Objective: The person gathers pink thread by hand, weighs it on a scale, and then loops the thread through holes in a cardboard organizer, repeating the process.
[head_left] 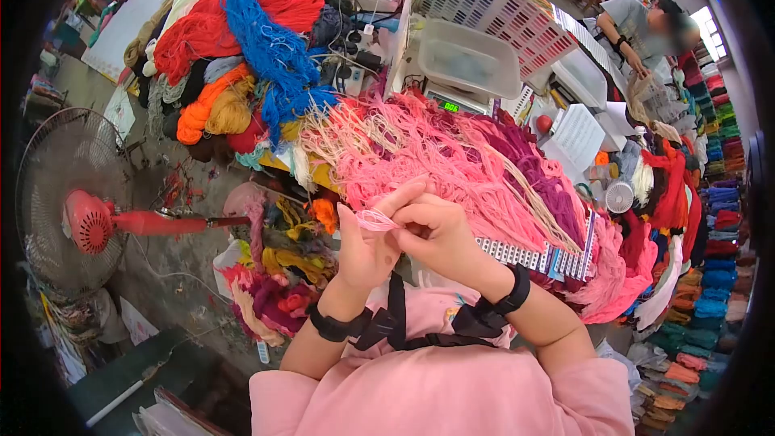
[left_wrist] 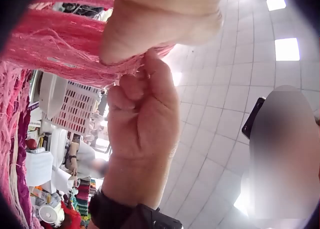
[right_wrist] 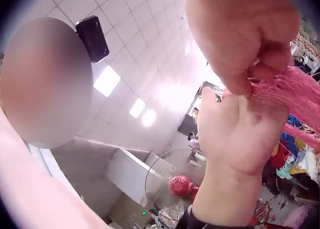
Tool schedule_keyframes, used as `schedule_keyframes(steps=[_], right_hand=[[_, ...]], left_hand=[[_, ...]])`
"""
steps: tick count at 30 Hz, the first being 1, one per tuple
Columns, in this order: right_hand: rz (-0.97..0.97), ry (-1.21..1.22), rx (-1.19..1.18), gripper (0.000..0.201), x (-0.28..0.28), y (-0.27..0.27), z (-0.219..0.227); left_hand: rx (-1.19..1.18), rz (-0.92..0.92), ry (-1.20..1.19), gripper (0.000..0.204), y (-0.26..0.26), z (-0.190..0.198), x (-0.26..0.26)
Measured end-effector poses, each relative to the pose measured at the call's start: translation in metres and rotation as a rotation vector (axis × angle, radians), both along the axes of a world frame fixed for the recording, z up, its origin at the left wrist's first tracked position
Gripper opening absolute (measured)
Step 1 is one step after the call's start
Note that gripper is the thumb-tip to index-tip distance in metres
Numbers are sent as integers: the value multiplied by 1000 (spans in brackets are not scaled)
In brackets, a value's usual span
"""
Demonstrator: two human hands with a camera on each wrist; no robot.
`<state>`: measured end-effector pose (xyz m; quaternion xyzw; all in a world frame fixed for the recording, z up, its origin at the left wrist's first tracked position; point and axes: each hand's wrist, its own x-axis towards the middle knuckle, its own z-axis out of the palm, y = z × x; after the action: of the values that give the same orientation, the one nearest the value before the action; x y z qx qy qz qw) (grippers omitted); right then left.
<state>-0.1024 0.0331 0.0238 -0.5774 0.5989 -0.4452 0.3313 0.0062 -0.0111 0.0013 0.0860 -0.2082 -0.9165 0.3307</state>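
Both hands meet in front of the chest, over the near edge of a heap of pink yarn (head_left: 420,157). Pinched in curled fingers of the right hand (head_left: 440,230) is a small bundle of pink yarn strands (head_left: 377,220). The left hand (head_left: 367,250) has its thumb raised and fingers extended, with the bundle lying across it between thumb and fingers. In the left wrist view, long pink strands (left_wrist: 55,44) run off to the side from between the hands. The right wrist view shows the left palm (right_wrist: 240,129) facing the right hand (right_wrist: 245,34), fingertips partly hidden.
A red fan (head_left: 89,222) stands at the left. Coloured skeins (head_left: 274,48) pile up at the back left. Behind the pink heap are a clear plastic tub (head_left: 468,56) on a scale and a white basket (head_left: 492,12). Another person (head_left: 638,28) works at the back right.
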Motion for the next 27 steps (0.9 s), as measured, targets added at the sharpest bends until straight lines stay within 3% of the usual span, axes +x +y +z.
schedule_keyframes(steps=[2, 4, 5, 6, 7, 9, 10, 11, 13, 14, 15, 16, 17, 18, 19, 20, 21, 22, 23, 25, 27], right_hand=[[12, -136, 88, 7, -6, 1, 0], [179, -1068, 719, 5, -20, -2, 9], [181, -1068, 727, 5, -25, -4, 12], [277, -1012, 772, 5, -30, -5, 16], [371, -955, 816, 6, -38, -6, 20], [156, -704, 692, 10, -70, -11, 36], [-31, -652, 641, 9, -93, -21, 41], [-118, -769, 635, 10, -123, -29, 44], [-374, -982, 451, 10, -194, -40, 16], [-416, -1030, 389, 11, -235, -43, 6], [-423, -1059, 303, 12, -270, -45, -1], [-428, -1088, 215, 13, -299, -48, -4], [-500, -1006, 133, 13, -324, -52, -8], [-571, -921, 52, 14, -344, -54, -9], [-574, -917, 55, 14, -364, -57, -6], [-634, -887, 21, 14, -379, -61, -2], [-691, -855, -10, 15, -388, -66, 2], [-689, -852, -3, 15, -392, -72, 4], [-586, -757, 53, 15, -394, -78, 9], [-482, -661, 112, 16, -382, -91, 17], [-168, -581, 453, 15, -334, -106, 20]], left_hand=[[2, 51, -69, 85, -1, -3, -1], [-28, 47, -100, 81, -4, -12, -2], [-64, 32, -132, 78, -7, -18, -1], [-38, -15, -83, 62, -10, -28, 3], [-29, -12, -82, 62, -13, -35, 9], [87, -3, -591, 39, -16, -52, 24], [207, -21, -344, 30, -21, -77, 44], [322, -38, -94, 26, -27, -107, 70], [658, 244, -91, 30, -28, -142, 121], [831, 402, -260, 31, -24, -177, 160], [922, 508, -268, 29, -15, -182, 192], [824, 823, -867, 26, -3, -180, 208], [729, 841, -876, 19, 16, -237, 277], [251, 834, -1261, 27, 49, -271, 336], [883, 944, -854, 38, 33, -212, 327], [958, 958, -752, 43, 49, -243, 401], [747, 1050, -933, 41, 71, -270, 465], [484, 967, -1701, 39, 80, -240, 446], [114, 750, -2425, 38, 86, -194, 426], [94, 715, -2740, 39, 86, -167, 429], [83, 791, -2679, 28, 79, -161, 415]])
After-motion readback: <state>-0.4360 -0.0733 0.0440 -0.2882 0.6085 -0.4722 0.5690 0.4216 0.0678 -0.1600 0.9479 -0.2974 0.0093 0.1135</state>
